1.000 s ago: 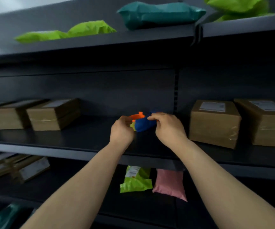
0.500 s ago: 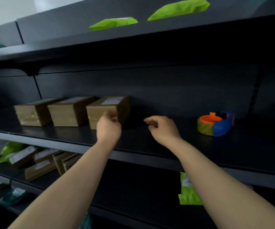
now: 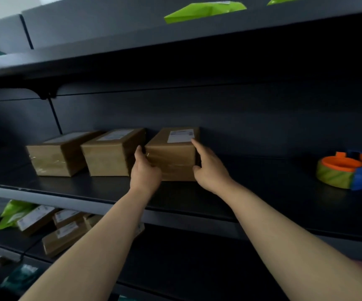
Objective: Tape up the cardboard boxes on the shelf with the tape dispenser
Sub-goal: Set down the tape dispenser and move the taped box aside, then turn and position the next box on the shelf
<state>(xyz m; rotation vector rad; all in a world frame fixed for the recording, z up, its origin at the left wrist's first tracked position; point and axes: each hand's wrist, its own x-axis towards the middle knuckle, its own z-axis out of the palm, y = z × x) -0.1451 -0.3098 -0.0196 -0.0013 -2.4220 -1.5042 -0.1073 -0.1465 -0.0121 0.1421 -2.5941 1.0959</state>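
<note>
Cardboard boxes sit three in a row on the dark shelf (image 3: 262, 192), and both bare arms reach to the rightmost box (image 3: 171, 153). The left hand (image 3: 145, 170) grips its near left corner, squeezed in beside the middle box (image 3: 110, 155), which crowds that side. The right hand (image 3: 210, 170) pinches the right corner, forefinger along the top edge by the white label. The left box (image 3: 56, 157) lies just beyond.

One tape dispenser (image 3: 345, 170) (orange, blue and green) rests well apart to the right.

Half a second ago only the left hand touched this box; the right hung spread in the air.

Below lie several labelled boxes (image 3: 62, 231); above, two green mailers (image 3: 204, 10).
</note>
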